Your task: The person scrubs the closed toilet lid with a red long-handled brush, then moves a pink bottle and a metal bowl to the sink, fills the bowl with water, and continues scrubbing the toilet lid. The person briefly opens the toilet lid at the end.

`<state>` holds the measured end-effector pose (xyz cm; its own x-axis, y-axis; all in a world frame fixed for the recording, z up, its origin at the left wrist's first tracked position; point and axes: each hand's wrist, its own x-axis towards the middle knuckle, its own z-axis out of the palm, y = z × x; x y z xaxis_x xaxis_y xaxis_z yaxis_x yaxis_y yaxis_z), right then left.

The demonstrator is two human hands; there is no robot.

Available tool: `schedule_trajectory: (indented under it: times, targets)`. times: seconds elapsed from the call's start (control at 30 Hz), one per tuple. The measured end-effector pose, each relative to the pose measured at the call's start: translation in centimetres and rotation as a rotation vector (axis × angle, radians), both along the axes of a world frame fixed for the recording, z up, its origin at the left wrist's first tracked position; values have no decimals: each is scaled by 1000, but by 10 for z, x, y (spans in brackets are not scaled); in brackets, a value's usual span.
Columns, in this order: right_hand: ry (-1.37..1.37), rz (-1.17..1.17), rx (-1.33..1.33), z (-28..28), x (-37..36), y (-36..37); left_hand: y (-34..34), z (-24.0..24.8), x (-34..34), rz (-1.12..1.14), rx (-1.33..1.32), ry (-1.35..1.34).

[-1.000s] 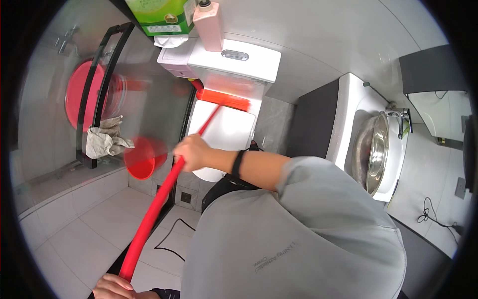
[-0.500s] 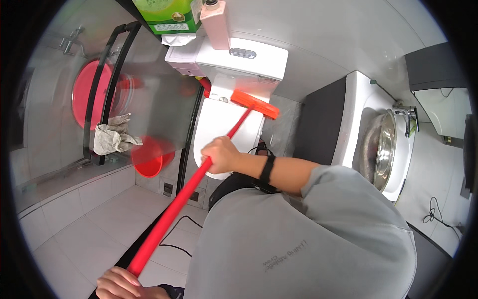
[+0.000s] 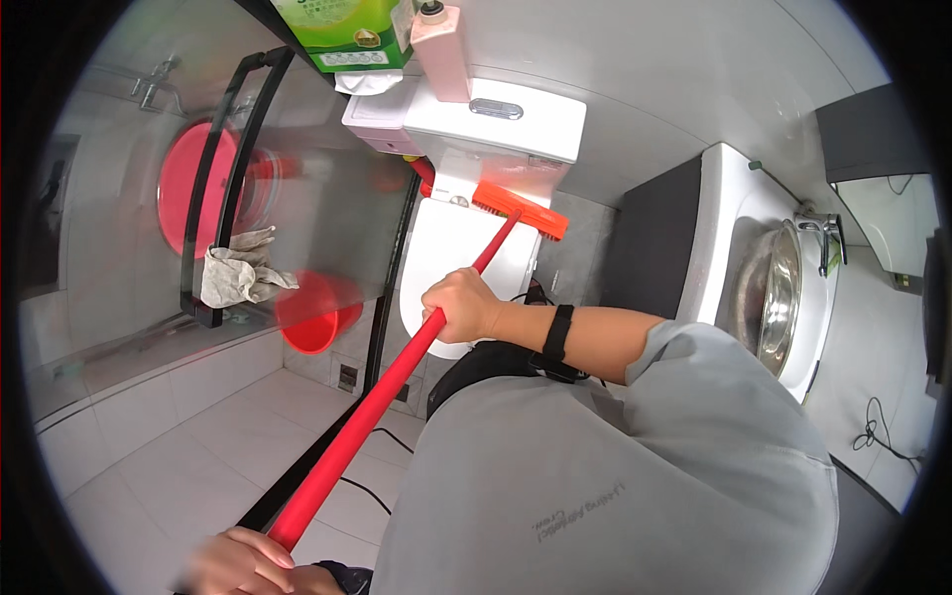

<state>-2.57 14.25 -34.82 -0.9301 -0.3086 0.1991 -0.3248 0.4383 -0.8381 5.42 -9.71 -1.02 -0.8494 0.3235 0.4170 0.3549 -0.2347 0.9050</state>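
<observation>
Passing through right hand [image 3: 462, 305]: red brush handle [image 3: 388, 387].

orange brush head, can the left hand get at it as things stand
Probably not: the left hand grips the near end of the red handle, with the right hand between it and the orange brush head.

The broom [image 3: 375, 407] looks smooth and plastic from my end, bristly at its tip; I read the toilet [image 3: 446, 238] as glossy ceramic, the basin [image 3: 781, 288] as shiny metal, the bucket [image 3: 304, 322] as smooth plastic, the rag [image 3: 236, 278] as matt cloth.
</observation>
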Motion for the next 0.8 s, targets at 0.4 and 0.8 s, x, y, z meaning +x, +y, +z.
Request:
schedule_trajectory:
  times: [0.4,0.8]
  targets:
    - [184,-28,-134,15,-55,-42,15,14,-15,-44,-63,151]
    - [262,-23,-186,2,-84,-64,15,8,-18,-54,-150,210]
